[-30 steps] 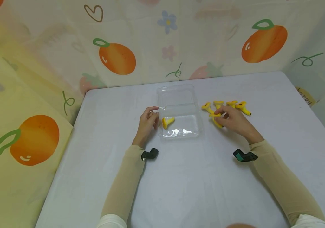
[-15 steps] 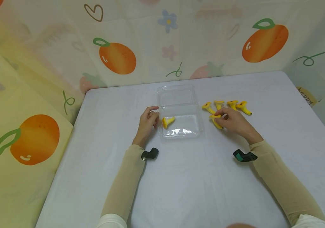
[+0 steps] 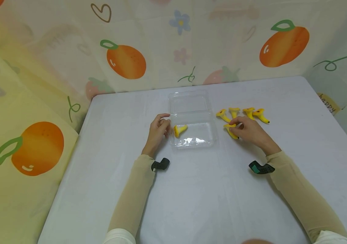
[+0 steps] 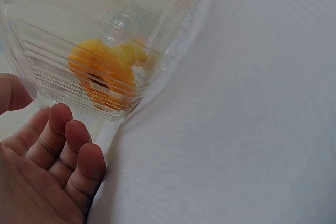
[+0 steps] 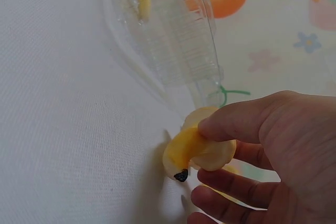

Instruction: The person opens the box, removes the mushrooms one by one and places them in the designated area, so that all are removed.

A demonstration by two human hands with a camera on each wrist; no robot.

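Observation:
A clear plastic clamshell box [image 3: 203, 133] lies opened out, lid away from the person. One yellow trumpet-shaped mushroom [image 3: 180, 130] lies inside, at the left of its near half. My left hand [image 3: 156, 133] pinches the box's left rim between thumb and finger; the other fingers curve loosely below, as the left wrist view shows. My right hand [image 3: 250, 131] pinches another yellow mushroom [image 5: 186, 148] between thumb and fingers, its dark stem tip pointing toward the person. That mushroom is at the table surface right of the box, partly covered by the fingertips in the head view.
Beyond the right hand lie several more yellow mushrooms, among them one at the left [image 3: 223, 115] and one at the right [image 3: 261, 116]. A white cloth covers the table [image 3: 188, 196]. A fruit-printed curtain [image 3: 158, 40] hangs behind and at the sides.
Almost nothing differs. The mushroom at the right fingertips has tilted very slightly; both hands and the box stay in place.

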